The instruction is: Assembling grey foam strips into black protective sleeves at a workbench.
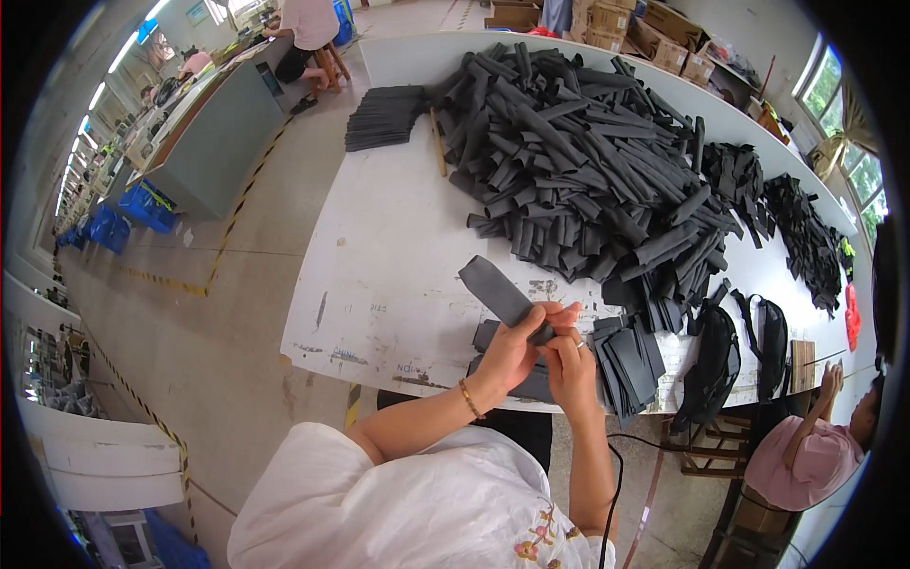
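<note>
A dark grey flat tube, like a fabric or foam sleeve (497, 290), slants up and away from my hands over the near part of the white table. My left hand (512, 353) is wrapped round its lower part. At the near end of the sleeve, the fingers of my right hand (572, 368) are closed on its edge. The exact pinch is partly hidden by the fingers. Beside my right hand lies a fanned stack of flat dark grey pieces (627, 365). More flat dark pieces (536, 381) lie beneath my hands, partly covered by them.
A large heap of dark grey sleeves (569, 161) covers the table's far middle. A neat stack (384, 119) sits at far left beside a wooden stick (438, 142). Black bags (716, 356) lie at right, near a seated person (806, 455). A black cable (618, 474) hangs by my right forearm.
</note>
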Demonstrator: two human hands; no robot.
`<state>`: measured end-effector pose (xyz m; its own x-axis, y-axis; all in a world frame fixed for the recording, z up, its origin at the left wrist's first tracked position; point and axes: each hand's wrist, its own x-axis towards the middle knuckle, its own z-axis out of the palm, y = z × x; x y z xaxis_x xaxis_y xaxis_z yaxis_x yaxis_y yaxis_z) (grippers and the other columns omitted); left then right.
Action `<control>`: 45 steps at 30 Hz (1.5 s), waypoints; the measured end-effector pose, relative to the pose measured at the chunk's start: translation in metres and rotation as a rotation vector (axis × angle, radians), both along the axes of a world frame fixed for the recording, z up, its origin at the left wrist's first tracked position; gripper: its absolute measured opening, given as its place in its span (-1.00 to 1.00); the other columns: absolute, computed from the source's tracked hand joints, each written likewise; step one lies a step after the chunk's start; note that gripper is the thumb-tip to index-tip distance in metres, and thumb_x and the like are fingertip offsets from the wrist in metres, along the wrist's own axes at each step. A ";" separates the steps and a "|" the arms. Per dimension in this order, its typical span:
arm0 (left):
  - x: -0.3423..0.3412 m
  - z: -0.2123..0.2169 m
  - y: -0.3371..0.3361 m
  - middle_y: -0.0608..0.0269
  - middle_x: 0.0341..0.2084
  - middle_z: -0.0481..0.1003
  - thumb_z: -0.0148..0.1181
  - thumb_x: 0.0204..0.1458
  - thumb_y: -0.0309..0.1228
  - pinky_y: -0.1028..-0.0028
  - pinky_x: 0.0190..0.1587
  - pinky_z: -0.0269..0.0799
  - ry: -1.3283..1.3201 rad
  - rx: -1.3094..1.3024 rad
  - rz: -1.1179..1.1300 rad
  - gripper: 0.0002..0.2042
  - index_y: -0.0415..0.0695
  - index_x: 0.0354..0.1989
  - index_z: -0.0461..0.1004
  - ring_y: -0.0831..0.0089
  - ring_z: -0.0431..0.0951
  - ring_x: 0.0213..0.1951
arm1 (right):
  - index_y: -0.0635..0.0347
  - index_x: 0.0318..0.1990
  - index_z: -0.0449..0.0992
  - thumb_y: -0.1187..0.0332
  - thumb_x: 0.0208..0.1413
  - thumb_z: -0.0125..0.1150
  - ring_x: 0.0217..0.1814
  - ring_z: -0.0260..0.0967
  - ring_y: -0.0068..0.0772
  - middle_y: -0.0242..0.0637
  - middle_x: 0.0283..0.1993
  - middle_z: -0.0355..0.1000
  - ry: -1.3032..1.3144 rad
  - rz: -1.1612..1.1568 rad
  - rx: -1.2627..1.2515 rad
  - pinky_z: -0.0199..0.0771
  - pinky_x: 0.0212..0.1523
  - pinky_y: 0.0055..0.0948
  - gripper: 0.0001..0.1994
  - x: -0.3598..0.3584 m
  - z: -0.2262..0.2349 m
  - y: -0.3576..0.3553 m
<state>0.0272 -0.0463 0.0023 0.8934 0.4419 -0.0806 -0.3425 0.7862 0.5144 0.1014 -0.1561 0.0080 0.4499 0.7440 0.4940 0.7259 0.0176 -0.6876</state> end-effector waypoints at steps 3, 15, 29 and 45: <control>0.002 0.000 0.003 0.06 -0.03 0.54 0.01 0.28 -0.21 0.21 0.21 0.31 0.036 0.011 0.000 -0.70 -0.19 -0.03 0.44 0.23 0.42 0.17 | 0.31 -0.34 0.39 0.60 0.05 0.22 -0.33 0.40 -0.02 -0.06 -0.22 0.41 0.045 -0.017 0.005 0.41 -0.33 -0.32 -0.90 0.001 -0.001 0.003; 0.011 0.000 0.023 -0.01 0.18 0.38 0.00 0.27 -0.15 0.09 0.27 0.25 -0.161 0.094 0.004 -0.63 -0.17 0.06 0.44 0.21 0.30 0.27 | 0.23 -0.26 0.42 0.47 0.16 0.25 -0.18 0.35 -0.59 -0.35 -0.09 0.37 0.976 -0.338 0.499 0.40 -0.18 -0.59 -0.89 -0.025 -0.004 0.001; -0.039 -0.025 0.055 0.21 -0.34 0.59 0.28 0.10 -0.41 0.56 -0.33 0.46 0.565 0.337 0.210 -0.79 -0.24 -0.14 0.57 0.54 0.54 -0.38 | 0.31 -0.35 0.51 0.43 0.16 0.27 -0.42 0.20 -0.76 -0.54 -0.45 0.39 0.859 -0.470 0.114 0.20 -0.35 -0.72 -0.87 -0.004 -0.030 -0.024; 0.039 -0.025 0.116 0.19 -0.41 0.53 0.25 0.04 -0.50 0.47 -0.32 0.42 0.466 1.314 0.661 -0.92 -0.18 -0.29 0.55 0.38 0.51 -0.41 | 0.23 -0.10 0.50 0.36 0.02 0.32 0.02 0.32 -0.04 -0.16 -0.07 0.40 -0.231 -0.956 -0.407 0.33 -0.06 -0.13 -0.71 0.042 -0.072 -0.080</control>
